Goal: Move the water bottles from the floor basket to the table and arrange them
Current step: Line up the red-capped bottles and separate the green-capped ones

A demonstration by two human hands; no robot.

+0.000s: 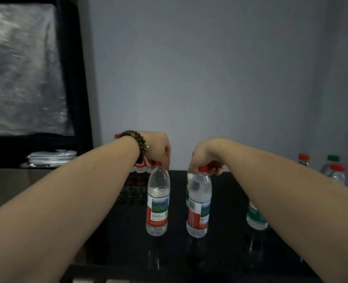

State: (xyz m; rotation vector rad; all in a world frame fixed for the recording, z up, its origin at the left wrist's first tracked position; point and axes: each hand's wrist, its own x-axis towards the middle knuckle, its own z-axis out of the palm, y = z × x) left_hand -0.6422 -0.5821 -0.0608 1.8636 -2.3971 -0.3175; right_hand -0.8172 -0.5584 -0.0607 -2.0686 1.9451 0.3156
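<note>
At the left edge, shelf (83, 78): dark frame with a stack of folded plastic (52, 157) on it, clear of the work.
Table (118, 242): black and glossy. Reflections make it hard to judge whether a base has touched down.
Bottle pack (140, 169): red-capped, at the back of the table, partly hidden behind the left hand.
Left hand (159, 150): beaded bracelet (137, 139) at the wrist, fingertips pinched round the red cap of the left bottle (157, 203).
Left bottle: upright with a red label, its base at or just above the tabletop; I cannot tell which.
Right hand (205, 158): fingers curled over the red cap of the right bottle (198, 207), clamped from above.
Right bottle: upright, beside the left one with a gap between. Another bottle seems to stand close behind it.
Green-label bottle (255, 217): on the table under the right forearm, near the right bottle.
Far-right bottles (337, 172): three in a group, two with red caps and one green.
Step in hand: most likely setting both bottles down in a front row.
How to do it well: lower them straight and level. Feel each base settle flat before easing the fingers off. Keep the spacing even. Lift the right forearm straight up, so it doesn't knock the green-label bottle.
Basket: not in view.
</note>
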